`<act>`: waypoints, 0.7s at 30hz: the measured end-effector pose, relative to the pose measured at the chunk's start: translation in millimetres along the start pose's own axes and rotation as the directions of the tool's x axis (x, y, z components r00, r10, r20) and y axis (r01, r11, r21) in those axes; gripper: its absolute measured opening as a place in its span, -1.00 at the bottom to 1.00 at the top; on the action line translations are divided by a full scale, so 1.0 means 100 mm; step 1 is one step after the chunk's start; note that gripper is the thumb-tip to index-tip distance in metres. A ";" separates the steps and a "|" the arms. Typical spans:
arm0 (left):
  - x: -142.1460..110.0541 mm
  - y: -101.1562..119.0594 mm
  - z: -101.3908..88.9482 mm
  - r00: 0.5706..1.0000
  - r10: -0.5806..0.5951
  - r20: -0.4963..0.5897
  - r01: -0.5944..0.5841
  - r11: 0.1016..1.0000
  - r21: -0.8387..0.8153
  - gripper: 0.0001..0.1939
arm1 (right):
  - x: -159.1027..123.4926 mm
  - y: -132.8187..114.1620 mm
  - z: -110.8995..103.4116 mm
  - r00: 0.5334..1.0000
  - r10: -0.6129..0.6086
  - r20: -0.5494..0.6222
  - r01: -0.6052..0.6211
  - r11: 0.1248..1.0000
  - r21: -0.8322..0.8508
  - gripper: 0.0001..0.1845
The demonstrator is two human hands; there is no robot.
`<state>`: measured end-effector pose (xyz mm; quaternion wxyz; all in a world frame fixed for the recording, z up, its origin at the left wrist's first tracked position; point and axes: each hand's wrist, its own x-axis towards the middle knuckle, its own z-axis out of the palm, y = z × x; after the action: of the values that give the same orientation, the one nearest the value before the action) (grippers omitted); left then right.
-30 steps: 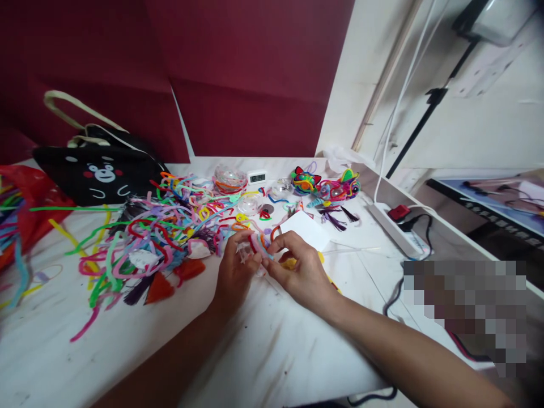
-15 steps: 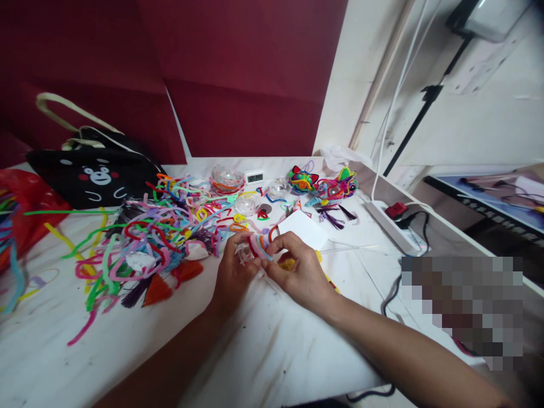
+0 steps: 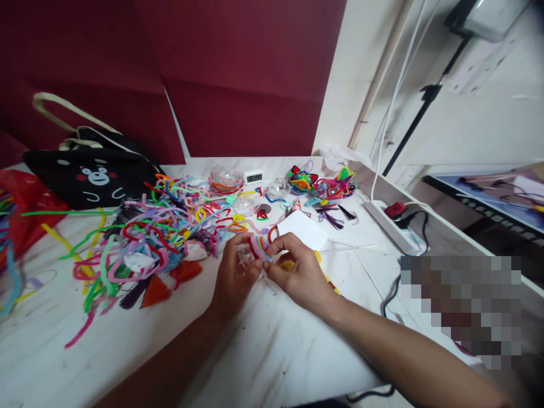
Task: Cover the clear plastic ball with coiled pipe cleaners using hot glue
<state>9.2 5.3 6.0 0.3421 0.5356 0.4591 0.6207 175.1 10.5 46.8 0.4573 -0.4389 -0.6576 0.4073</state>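
My left hand (image 3: 234, 279) is curled around a small clear plastic piece (image 3: 243, 255), partly hidden by the fingers. Several pipe cleaners (image 3: 258, 249) in red, lilac, orange and light blue lie side by side across that piece. From the other side my right hand (image 3: 301, 273) pinches these strips near their ends, thumb and index finger almost meeting. A white sheet of paper (image 3: 302, 228) rests just beyond the right hand. Something yellow and fuzzy (image 3: 289, 264) shows beneath the right hand, mostly covered.
To the left spreads a heap of colourful pipe cleaners (image 3: 140, 238) with orange tassels (image 3: 156, 290). Clear plastic shells (image 3: 247, 204), a small digital clock (image 3: 254, 177) and a cat-eared ornament (image 3: 302, 180) stand behind. A power strip (image 3: 393, 229) lies right; a black bag (image 3: 93, 175) leans back left.
Both hands keep their grip in nearly the same place. The view has shifted very slightly; no object has visibly moved.
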 end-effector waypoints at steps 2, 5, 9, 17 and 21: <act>-0.01 0.00 -0.01 1.000 0.001 0.014 -0.001 1.000 0.009 -0.51 | 0.00 0.01 0.00 1.000 0.012 0.006 -0.012 1.000 0.013 -0.82; -0.01 0.00 -0.01 1.000 0.002 0.022 -0.003 1.000 0.017 -0.52 | 0.01 0.03 0.00 1.000 0.022 0.012 -0.022 1.000 0.019 -0.81; -0.01 -0.01 -0.01 1.000 0.010 0.011 -0.011 0.999 0.032 -0.52 | 0.00 0.03 -0.01 1.000 0.000 0.003 -0.001 1.000 0.005 -0.83; 0.00 -0.02 -0.02 0.999 0.020 0.026 -0.021 0.999 0.039 -0.53 | -0.02 0.01 0.00 1.000 -0.012 -0.009 0.012 1.000 -0.006 -0.84; 0.01 -0.01 -0.02 0.999 0.042 0.029 -0.043 0.999 0.033 -0.54 | -0.02 0.02 0.00 0.999 -0.037 -0.011 0.037 0.999 -0.001 -0.84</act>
<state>6.8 5.9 5.3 0.3260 0.5597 0.4532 0.6125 175.6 9.4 44.5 0.4683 -0.4290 -0.6633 0.3958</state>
